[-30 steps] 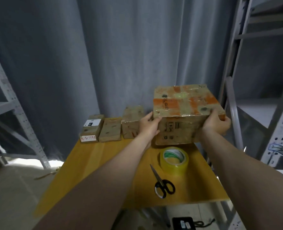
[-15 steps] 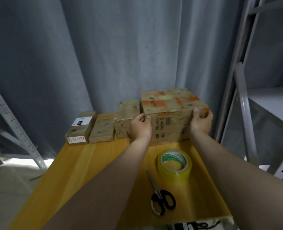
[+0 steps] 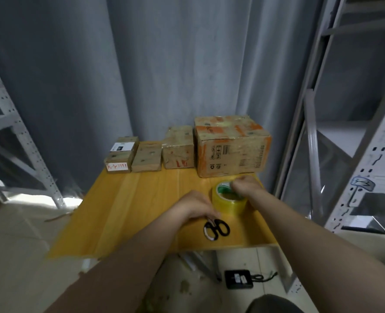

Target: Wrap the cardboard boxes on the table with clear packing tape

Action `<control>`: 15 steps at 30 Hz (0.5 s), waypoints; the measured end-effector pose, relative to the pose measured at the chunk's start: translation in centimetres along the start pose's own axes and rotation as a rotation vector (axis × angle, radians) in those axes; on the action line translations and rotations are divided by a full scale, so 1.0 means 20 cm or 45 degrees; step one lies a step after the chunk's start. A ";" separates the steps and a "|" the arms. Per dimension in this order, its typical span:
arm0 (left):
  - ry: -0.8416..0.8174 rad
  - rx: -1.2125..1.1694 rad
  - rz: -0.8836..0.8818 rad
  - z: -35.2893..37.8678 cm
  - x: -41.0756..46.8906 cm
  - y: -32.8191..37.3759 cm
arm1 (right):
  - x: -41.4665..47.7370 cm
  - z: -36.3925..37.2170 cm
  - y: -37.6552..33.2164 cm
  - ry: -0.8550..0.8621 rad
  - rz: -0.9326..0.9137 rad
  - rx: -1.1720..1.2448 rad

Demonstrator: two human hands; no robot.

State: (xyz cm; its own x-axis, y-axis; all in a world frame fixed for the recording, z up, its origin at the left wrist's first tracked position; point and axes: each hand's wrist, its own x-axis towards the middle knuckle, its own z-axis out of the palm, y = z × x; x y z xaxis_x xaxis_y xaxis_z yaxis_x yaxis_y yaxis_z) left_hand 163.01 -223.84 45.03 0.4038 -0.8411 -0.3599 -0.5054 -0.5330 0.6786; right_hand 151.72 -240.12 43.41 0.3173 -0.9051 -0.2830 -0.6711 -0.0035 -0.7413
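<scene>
The yellowish roll of clear packing tape [image 3: 228, 203] lies flat on the yellow wooden desk [image 3: 142, 211] at 4 o'clock from its centre, core axis upright, just in front of the large taped brown cardboard box [image 3: 230, 147] at 1 o'clock, whose long axis runs 9 to 3. The right hand [image 3: 247, 185] has its grip curled on the roll's far rim, seemingly pinching it. The left hand [image 3: 195, 205] covers the blades of the black-handled scissors [image 3: 216, 229] at the roll's 7 o'clock, but its grip is hidden, so I cannot tell whether it holds them. I judge the roll light, stiff and slick, best held through its core, and the box rigid but slippery, best held by 2 opposite sides.
</scene>
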 end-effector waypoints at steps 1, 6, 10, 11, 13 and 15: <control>-0.017 0.089 0.012 0.04 0.00 -0.04 | -0.01 0.02 0.02 -0.024 -0.025 -0.029; 0.163 0.213 0.060 0.04 -0.01 -0.17 | -0.13 0.12 0.06 0.060 -0.055 -0.190; 0.228 0.265 0.012 -0.13 -0.01 -0.28 | -0.11 0.18 0.08 0.082 -0.061 -0.183; 0.254 0.256 -0.001 -0.16 0.01 -0.32 | -0.13 0.19 0.06 0.086 -0.038 -0.176; 0.285 0.193 -0.048 -0.19 0.01 -0.37 | -0.17 0.20 0.03 0.084 0.000 -0.163; 0.319 0.101 -0.057 -0.22 0.01 -0.37 | -0.21 0.18 -0.04 0.107 0.011 -0.105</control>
